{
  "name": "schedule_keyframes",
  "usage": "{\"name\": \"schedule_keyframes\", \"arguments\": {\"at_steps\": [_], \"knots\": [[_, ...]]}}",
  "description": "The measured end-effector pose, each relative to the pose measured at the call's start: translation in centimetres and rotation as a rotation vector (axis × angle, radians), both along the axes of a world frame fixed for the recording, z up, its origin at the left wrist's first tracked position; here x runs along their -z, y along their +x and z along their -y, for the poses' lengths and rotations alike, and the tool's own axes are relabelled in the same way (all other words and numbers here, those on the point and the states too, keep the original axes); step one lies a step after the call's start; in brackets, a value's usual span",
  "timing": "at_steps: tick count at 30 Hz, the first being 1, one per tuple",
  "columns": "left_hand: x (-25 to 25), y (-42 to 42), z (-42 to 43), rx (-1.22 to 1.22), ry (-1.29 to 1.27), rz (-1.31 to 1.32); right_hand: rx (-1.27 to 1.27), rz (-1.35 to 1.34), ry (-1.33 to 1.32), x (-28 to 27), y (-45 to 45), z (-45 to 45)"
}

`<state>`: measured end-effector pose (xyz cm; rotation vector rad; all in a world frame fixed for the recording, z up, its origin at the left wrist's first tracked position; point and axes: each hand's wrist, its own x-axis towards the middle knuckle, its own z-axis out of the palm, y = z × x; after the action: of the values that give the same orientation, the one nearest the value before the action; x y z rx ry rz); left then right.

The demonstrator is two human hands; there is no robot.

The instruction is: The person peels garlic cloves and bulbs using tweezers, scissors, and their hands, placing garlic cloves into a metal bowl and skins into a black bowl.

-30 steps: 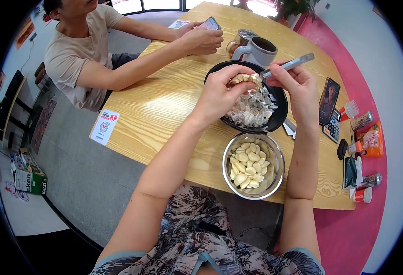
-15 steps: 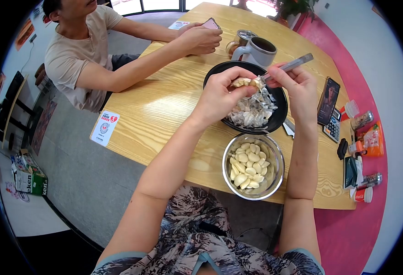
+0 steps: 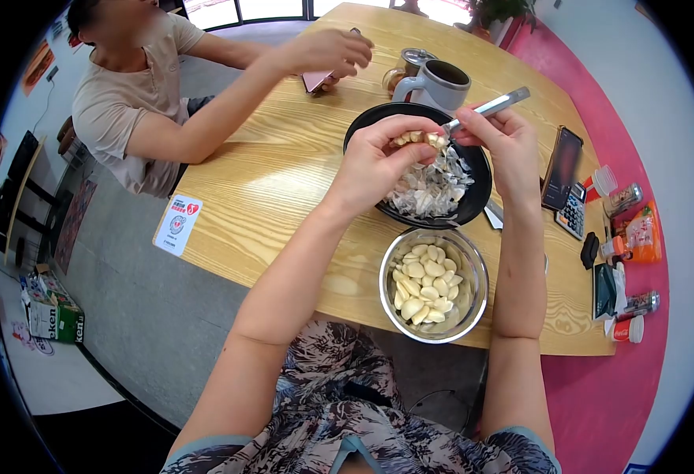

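Above a black bowl of papery garlic skins, my left hand is closed around a piece of a garlic head. My right hand grips a metal-handled utensil, its handle pointing up and to the right. The utensil's other end meets the garlic at the fingers of my left hand, and its shape there is hidden. Closer to me, a steel bowl holds several peeled garlic cloves.
Behind the black bowl stand a grey mug and a lidded jar. A blade lies by my right forearm. To the right are a propped phone, a calculator, jars and packets. Across the left corner sits a person with a phone.
The other person has lowered their phone and lifted one hand off it. Both my hands stay at the garlic, with only a slight shift; the utensil's handle moved a little left.
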<state>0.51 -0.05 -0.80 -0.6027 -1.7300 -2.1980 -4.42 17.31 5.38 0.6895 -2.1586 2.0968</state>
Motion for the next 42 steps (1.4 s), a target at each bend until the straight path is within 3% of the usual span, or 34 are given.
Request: {"name": "schedule_keyframes", "arguments": {"at_steps": [5, 8, 10, 12, 14, 18, 28, 30, 33, 42], "knots": [[-0.3, 0.0, -0.3, -0.121, 0.035, -0.123, 0.07, -0.037, 0.001, 0.5, -0.5, -0.2], [-0.9, 0.3, 0.1, -0.13, 0.086, -0.106, 0.198, -0.146, 0.159, 1.2, -1.3, -0.5], [-0.9, 0.2, 0.3, -0.114, 0.114, -0.075, 0.212, -0.251, 0.524, 1.1, -0.9, -0.5], [-0.7, 0.1, 0.5, -0.064, 0.11, 0.04, 0.19, -0.229, 0.495, 0.9, -0.8, -0.1], [-0.8, 0.3, 0.5, -0.066, 0.113, 0.061, 0.008, -0.236, 0.06, 0.1, 0.4, 0.4], [-0.9, 0.2, 0.5, -0.032, 0.111, 0.092, -0.208, -0.316, -0.118, -0.4, 1.6, 1.1], [-0.6, 0.1, 0.8, -0.003, 0.127, 0.118, -0.079, -0.584, 0.132, 0.7, 1.4, 1.4], [-0.5, 0.0, 1.1, -0.005, 0.272, 0.126, -0.087, -0.569, 0.204, 0.9, 1.5, 1.4], [-0.8, -0.1, 1.7, -0.036, 0.289, 0.128, -0.084, -0.451, 0.041, 0.5, 1.8, 1.4], [-0.9, 0.3, 1.0, 0.048, 0.187, 0.12, -0.152, -0.402, -0.032, 0.1, 1.9, 1.7]]}}
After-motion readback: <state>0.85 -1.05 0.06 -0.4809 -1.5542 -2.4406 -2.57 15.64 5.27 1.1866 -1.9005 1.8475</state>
